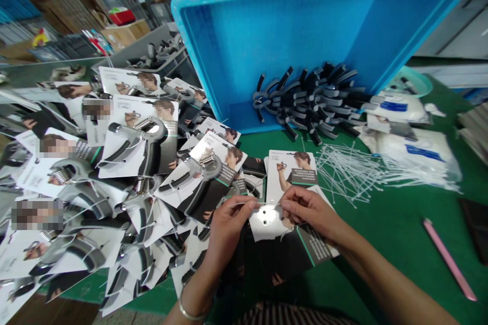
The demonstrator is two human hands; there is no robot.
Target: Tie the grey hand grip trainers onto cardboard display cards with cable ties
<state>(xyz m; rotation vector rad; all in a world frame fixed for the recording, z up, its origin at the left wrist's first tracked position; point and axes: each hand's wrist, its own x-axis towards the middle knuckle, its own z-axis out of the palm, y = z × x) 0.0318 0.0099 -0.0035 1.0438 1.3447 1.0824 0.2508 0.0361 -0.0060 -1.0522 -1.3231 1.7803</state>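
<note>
A thin white cable tie [263, 204] stretches between my hands. My left hand [231, 221] pinches one end between thumb and fingers, and my right hand [307, 210] pinches the other. Just beneath lies a printed backing card [284, 259] with small punched holes in its white part; whether my right fingers also touch it, I cannot tell. Behind it sits a stack of similar cards [280, 175]. To the left, a hand grip strengthener [202, 177] is on a card, beside a large heap of others like it.
A blue crate [290, 25] lies tipped on its side, with loose hand grips [312, 99] spilling from its opening. Loose cable ties [351, 170] are spread at right, near plastic bags [419, 155] of ties. A pink cutter-like tool [450, 259] rests on the green table [404, 274].
</note>
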